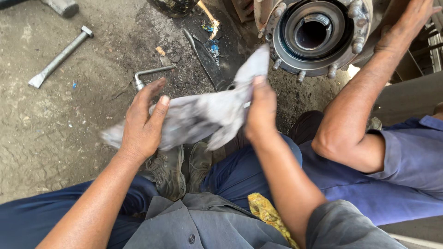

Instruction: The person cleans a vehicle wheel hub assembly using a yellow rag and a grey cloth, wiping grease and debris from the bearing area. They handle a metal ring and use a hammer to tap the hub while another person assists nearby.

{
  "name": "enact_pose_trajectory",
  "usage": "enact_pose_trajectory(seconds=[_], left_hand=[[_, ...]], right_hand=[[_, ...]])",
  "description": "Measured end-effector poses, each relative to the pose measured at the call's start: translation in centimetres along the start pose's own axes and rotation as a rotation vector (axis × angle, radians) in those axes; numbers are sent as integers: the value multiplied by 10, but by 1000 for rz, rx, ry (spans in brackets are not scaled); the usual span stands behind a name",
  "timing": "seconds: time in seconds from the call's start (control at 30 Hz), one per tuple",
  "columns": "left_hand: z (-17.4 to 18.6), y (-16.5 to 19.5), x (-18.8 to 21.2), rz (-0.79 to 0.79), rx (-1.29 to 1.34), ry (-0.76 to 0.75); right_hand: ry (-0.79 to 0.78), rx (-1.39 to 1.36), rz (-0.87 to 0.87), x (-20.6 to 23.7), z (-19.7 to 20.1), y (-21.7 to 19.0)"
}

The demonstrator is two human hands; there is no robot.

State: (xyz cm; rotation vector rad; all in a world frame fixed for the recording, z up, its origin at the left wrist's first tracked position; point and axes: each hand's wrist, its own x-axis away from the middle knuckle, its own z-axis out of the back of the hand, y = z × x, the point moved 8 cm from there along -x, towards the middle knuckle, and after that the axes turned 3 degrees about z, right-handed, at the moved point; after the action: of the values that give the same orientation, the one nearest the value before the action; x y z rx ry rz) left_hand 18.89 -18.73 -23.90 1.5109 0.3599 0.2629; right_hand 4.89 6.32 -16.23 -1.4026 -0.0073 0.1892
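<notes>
A dirty grey rag (207, 113) is stretched between both of my hands above my knees. My left hand (144, 124) grips its left part, with the thumb and fingers on top of the cloth. My right hand (260, 110) pinches the rag's right part, and a corner of the cloth sticks up past it. Just beyond the rag, at the top right, is a round metal wheel hub (316, 34) with a dark centre bore and protruding studs.
Another person's arm (355, 106) in a blue sleeve reaches up beside the hub. On the dirt ground lie a metal bar tool (60, 57), an L-shaped wrench (150, 74) and a dark flat blade (205, 57). My boots (177, 168) and a yellow cloth (267, 214) are below.
</notes>
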Motion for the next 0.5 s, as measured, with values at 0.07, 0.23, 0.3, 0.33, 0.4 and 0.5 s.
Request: enact_pose_trajectory(seconds=[0.07, 0.23, 0.3, 0.33, 0.4, 0.5], left_hand=[[-2, -3, -1, 36, 46, -4], [-6, -4, -2, 53, 64, -38], [-7, -7, -2, 102, 70, -52], [-6, -10, -1, 128, 72, -58], [-5, -10, -1, 129, 60, -55], [-8, -12, -3, 146, 67, -65]], right_hand=[[36, -42, -38, -21, 23, -7], [42, -266, -213, -57, 35, 1], [123, -351, -278, -66, 40, 8], [164, -395, -313, -69, 42, 12], [136, -360, -295, -76, 40, 8], [135, -354, -298, -81, 35, 3]])
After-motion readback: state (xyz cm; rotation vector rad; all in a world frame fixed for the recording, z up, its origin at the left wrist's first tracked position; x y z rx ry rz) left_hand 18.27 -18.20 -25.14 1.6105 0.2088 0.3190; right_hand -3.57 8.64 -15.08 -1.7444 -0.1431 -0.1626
